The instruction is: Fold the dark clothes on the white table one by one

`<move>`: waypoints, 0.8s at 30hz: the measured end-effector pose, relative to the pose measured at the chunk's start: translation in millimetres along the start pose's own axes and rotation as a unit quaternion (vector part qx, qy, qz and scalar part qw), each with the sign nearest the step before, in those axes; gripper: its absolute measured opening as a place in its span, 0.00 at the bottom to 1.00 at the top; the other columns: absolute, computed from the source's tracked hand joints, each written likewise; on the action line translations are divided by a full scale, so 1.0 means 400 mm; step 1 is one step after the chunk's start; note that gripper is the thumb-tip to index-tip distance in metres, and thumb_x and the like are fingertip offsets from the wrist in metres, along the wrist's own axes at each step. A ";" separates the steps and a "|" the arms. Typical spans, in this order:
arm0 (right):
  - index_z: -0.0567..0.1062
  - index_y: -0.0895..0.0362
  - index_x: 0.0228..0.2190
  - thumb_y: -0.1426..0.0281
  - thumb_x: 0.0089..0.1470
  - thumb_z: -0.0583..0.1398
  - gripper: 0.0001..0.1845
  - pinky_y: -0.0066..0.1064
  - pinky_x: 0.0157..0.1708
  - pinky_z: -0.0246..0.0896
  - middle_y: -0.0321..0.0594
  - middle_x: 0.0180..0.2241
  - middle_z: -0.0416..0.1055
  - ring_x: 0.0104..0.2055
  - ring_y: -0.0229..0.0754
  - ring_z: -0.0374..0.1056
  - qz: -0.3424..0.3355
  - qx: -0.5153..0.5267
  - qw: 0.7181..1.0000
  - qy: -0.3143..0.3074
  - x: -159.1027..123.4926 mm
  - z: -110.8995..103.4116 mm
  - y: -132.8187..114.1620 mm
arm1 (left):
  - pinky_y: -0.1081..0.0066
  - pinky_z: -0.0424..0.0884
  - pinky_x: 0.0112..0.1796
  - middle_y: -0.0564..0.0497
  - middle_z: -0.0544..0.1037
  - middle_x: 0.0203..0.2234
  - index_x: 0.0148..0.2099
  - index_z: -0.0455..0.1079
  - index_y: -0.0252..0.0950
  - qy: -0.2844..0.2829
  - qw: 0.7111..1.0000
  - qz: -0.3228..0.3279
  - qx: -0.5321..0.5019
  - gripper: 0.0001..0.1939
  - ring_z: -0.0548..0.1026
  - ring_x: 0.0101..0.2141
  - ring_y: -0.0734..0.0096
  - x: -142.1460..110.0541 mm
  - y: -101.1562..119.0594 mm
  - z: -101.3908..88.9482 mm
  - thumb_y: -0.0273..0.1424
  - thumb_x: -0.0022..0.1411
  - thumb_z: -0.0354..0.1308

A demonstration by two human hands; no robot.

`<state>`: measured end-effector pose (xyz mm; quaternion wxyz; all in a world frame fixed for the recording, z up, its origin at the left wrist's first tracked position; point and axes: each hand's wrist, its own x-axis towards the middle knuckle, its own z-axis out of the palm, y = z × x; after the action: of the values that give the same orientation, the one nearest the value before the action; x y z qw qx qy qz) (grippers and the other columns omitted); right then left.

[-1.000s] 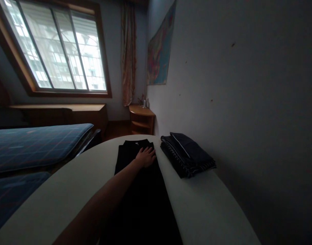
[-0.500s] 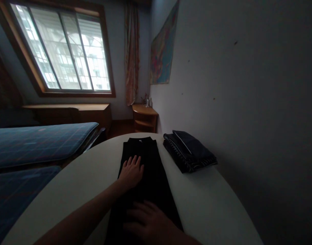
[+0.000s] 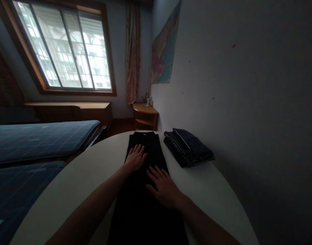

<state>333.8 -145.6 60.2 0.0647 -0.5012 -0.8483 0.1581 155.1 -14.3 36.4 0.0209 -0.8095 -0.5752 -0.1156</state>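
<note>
A long black garment (image 3: 145, 204) lies flat down the middle of a white table (image 3: 212, 190). My left hand (image 3: 135, 158) rests palm-down on the garment's left side near its far end, fingers spread. My right hand (image 3: 162, 185) lies flat on the garment a little nearer to me, fingers stretched out. Neither hand holds anything. A folded dark garment with a pale stripe (image 3: 188, 146) sits on the table to the right of the black one, apart from both hands.
A grey wall runs close along the table's right side. Blue plaid mattresses (image 3: 41, 139) lie at the left. A window (image 3: 66, 47), a wooden corner shelf (image 3: 144, 117) and a wall map (image 3: 163, 51) are at the back.
My right hand came into view and slid forward onto the black garment. My left hand pulled back from the far end, then moved slightly forward again on the left side.
</note>
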 end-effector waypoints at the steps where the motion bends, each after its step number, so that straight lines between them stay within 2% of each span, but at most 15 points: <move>1: 0.53 0.53 0.67 0.48 0.66 0.45 0.37 0.49 0.69 0.30 0.41 0.71 0.42 0.72 0.49 0.34 0.001 -0.001 1.000 0.004 0.002 -0.001 0.001 | 0.51 0.48 0.64 0.40 0.51 0.69 0.71 0.50 0.33 0.005 1.000 -0.004 0.001 0.31 0.47 0.69 0.52 -0.013 0.005 -0.004 0.43 0.74 0.37; 5: 0.52 0.53 0.68 0.46 0.64 0.47 0.39 0.50 0.69 0.28 0.41 0.71 0.41 0.72 0.51 0.33 -0.008 -0.005 1.000 0.005 -0.007 -0.003 -0.004 | 0.51 0.51 0.63 0.39 0.48 0.70 0.72 0.48 0.33 -0.017 1.000 0.001 -0.007 0.31 0.46 0.69 0.51 -0.120 0.026 -0.014 0.43 0.74 0.38; 8: 0.52 0.54 0.68 0.45 0.64 0.47 0.40 0.54 0.68 0.27 0.43 0.71 0.40 0.72 0.54 0.32 -0.024 -0.011 1.000 -0.006 -0.021 -0.002 -0.018 | 0.51 0.50 0.64 0.40 0.45 0.70 0.72 0.48 0.33 -0.053 0.997 0.054 -0.009 0.31 0.42 0.69 0.52 -0.228 0.036 -0.027 0.43 0.74 0.38; 11: 0.49 0.57 0.68 0.45 0.64 0.46 0.42 0.55 0.68 0.28 0.45 0.71 0.38 0.72 0.55 0.31 -0.044 -0.011 0.999 -0.029 -0.054 0.001 -0.045 | 0.52 0.48 0.65 0.43 0.45 0.71 0.72 0.47 0.36 -0.094 0.990 0.099 -0.021 0.31 0.42 0.69 0.55 -0.334 0.044 -0.054 0.44 0.73 0.40; 14: 0.46 0.60 0.69 0.46 0.65 0.45 0.42 0.56 0.68 0.31 0.48 0.71 0.37 0.72 0.56 0.31 -0.072 -0.012 0.996 -0.050 -0.112 0.015 -0.072 | 0.50 0.47 0.65 0.45 0.42 0.71 0.73 0.41 0.39 -0.117 0.981 0.149 -0.042 0.33 0.41 0.69 0.55 -0.436 0.046 -0.087 0.43 0.72 0.43; 16: 0.45 0.60 0.69 0.47 0.65 0.46 0.42 0.55 0.68 0.35 0.49 0.70 0.37 0.72 0.56 0.33 -0.110 -0.023 0.993 -0.042 -0.160 0.038 -0.077 | 0.49 0.48 0.65 0.45 0.40 0.71 0.74 0.32 0.42 -0.115 0.972 0.200 -0.052 0.38 0.41 0.69 0.54 -0.500 0.041 -0.100 0.43 0.71 0.47; 19: 0.44 0.59 0.69 0.51 0.65 0.51 0.42 0.49 0.66 0.46 0.51 0.69 0.43 0.71 0.56 0.42 -0.207 -0.071 0.976 0.017 -0.228 0.095 -0.059 | 0.49 0.54 0.63 0.44 0.45 0.70 0.73 0.27 0.44 -0.097 0.950 0.294 -0.039 0.45 0.47 0.68 0.49 -0.582 0.026 -0.097 0.43 0.69 0.54; 22: 0.47 0.57 0.69 0.63 0.68 0.51 0.33 0.39 0.61 0.59 0.49 0.65 0.57 0.66 0.50 0.57 -0.286 -0.132 0.945 0.087 -0.284 0.158 -0.028 | 0.57 0.60 0.61 0.47 0.57 0.68 0.74 0.34 0.48 -0.046 0.926 0.375 -0.014 0.38 0.58 0.65 0.54 -0.641 0.013 -0.082 0.35 0.71 0.53; 24: 0.50 0.54 0.68 0.66 0.69 0.49 0.30 0.34 0.56 0.65 0.45 0.62 0.64 0.62 0.46 0.63 -0.306 -0.134 0.936 0.110 -0.316 0.191 -0.011 | 0.64 0.62 0.61 0.51 0.61 0.66 0.73 0.41 0.50 -0.021 0.917 0.398 -0.030 0.35 0.63 0.63 0.60 -0.671 0.007 -0.075 0.34 0.71 0.54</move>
<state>371.4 -273.2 -3.9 0.1357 -0.2362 -0.9613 -0.0404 69.5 -268.8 9.2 0.0289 -0.9740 -0.2026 -0.0976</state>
